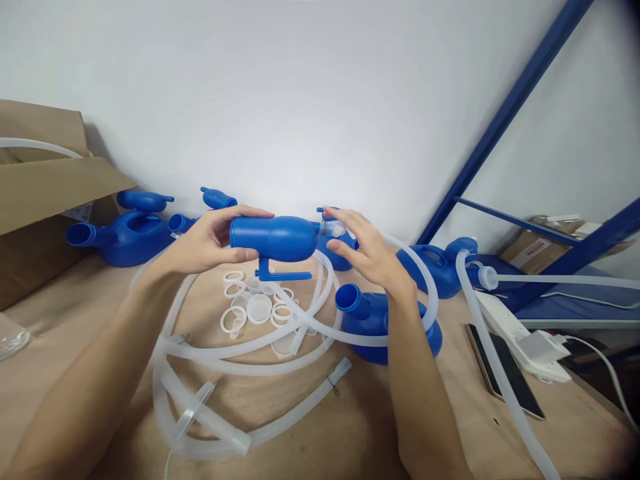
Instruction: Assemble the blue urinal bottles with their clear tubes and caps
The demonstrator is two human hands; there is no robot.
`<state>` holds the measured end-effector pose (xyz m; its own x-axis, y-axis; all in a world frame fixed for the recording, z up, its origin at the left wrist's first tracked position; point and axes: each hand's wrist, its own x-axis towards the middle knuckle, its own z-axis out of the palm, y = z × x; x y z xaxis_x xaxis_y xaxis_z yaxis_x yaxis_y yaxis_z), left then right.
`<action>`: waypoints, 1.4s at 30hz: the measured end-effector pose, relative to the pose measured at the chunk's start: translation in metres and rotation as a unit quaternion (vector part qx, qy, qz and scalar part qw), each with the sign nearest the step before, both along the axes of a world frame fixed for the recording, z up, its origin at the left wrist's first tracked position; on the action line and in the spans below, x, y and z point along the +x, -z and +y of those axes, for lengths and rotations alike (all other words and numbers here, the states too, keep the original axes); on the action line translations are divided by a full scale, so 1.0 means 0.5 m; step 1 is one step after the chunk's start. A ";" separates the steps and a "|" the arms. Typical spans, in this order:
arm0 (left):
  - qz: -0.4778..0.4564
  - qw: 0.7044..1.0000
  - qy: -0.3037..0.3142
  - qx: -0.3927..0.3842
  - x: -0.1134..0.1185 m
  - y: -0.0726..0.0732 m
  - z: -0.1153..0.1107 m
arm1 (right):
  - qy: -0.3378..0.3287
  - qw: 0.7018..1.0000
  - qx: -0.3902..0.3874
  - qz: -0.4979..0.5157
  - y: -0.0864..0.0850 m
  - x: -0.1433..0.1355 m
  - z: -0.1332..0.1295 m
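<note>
A blue bottle-shaped part (280,238) with an L-shaped handle lies level in the air above the table. My left hand (213,240) is closed round its wide left end, thumb below and fingers on top. At its narrow right end is a clear fitting (334,229), which my right hand (361,245) pinches between thumb and fingers; a translucent hose seems to lead off behind that hand. Below lie white rings and caps (259,309) and coiled translucent hoses (240,357). Under my right forearm stands a blue jug (370,323), partly hidden.
Blue jugs stand at the back left (133,240) and right (440,273). A cardboard box (50,193) is at the left. A phone (505,373), power strip (520,340) and blue metal shelf frame (510,120) are on the right.
</note>
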<state>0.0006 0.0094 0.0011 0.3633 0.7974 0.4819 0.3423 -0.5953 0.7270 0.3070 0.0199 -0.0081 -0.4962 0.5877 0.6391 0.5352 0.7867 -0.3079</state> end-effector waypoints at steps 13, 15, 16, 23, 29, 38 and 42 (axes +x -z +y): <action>0.146 0.984 0.029 0.093 -0.031 -0.025 -0.033 | -0.103 0.965 -0.217 0.101 -0.009 -0.019 -0.016; 0.197 0.972 0.026 0.125 -0.034 -0.036 -0.046 | -0.080 0.964 -0.227 0.111 -0.008 -0.026 -0.011; 0.218 0.965 0.027 0.140 -0.035 -0.041 -0.052 | -0.068 0.963 -0.234 0.112 -0.007 -0.029 -0.009; 0.265 0.919 0.034 0.289 -0.046 -0.048 -0.077 | -0.068 0.953 -0.258 0.141 -0.003 -0.046 -0.008; 0.259 0.904 0.022 0.341 -0.059 -0.050 -0.082 | -0.108 0.936 -0.227 0.246 0.003 -0.061 -0.011; 0.156 0.938 -0.071 0.302 -0.066 -0.058 -0.090 | -0.040 0.966 0.046 0.250 0.021 -0.069 0.003; 0.072 0.967 -0.054 0.239 -0.057 -0.057 -0.098 | -0.071 0.977 0.060 0.194 0.010 -0.054 -0.008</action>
<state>-0.0281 -0.0396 0.0298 0.3808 0.5341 0.7548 0.4990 -0.8059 0.3185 0.2801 0.0160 -0.0132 -0.2743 0.4400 0.8551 0.2785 0.8874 -0.3674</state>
